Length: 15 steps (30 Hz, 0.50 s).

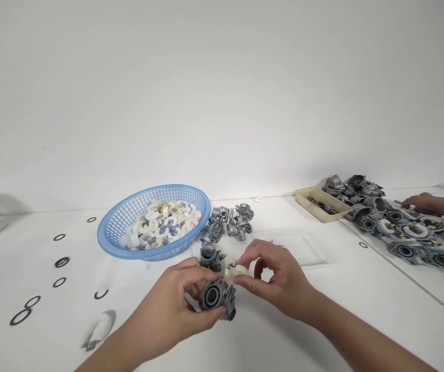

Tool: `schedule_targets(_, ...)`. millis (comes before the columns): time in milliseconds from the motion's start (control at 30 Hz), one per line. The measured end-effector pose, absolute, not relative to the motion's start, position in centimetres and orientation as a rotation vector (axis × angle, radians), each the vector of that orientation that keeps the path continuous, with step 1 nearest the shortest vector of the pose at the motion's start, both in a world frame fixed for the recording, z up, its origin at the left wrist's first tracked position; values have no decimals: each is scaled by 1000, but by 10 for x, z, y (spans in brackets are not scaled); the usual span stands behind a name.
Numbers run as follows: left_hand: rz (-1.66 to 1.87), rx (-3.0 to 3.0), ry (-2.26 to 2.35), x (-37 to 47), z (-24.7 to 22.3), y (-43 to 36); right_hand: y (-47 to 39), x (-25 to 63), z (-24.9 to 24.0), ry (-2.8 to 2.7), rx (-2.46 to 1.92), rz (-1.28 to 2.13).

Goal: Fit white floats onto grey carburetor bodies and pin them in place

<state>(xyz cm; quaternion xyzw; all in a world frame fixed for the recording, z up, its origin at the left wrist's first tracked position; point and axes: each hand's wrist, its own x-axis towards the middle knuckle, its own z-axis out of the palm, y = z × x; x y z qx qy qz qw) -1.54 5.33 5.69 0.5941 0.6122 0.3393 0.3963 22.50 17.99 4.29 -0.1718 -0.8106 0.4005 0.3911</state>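
My left hand [179, 302] is closed around a grey metal carburetor body [216, 297], its round bore turned toward me. Between the thumb and fingers of my right hand [274, 271] is a white plastic carburetor float [237, 271] with a small metal bit on its left end. The float is close beside the carburetor body; whether they touch I cannot tell. Just behind my hands stands another carburetor body [210, 257], and several more [239, 227] lie farther back. A blue plastic basket [109, 243] to the left holds many white floats [163, 222].
Black rubber rings [20, 316] and a loose float [100, 330] lie at the left. A cream tray [322, 212] with small parts stands at the back right, beside a pile of carburetors [403, 227]. Another person's hand [419, 200] reaches over that pile. A clear plastic bag [303, 250] lies flat.
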Motion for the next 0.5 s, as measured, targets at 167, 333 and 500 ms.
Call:
schedule_targets(167,863,1336,1598,-14,44,55,183,227,39,-2163,-262,786)
schedule_targets(333,829,1155,1538,-15,35,57,184,228,41,-2241,-203,937)
schedule_targets(500,706,1241,1549,-17,40,57,186,226,41,-2266,-221,1076)
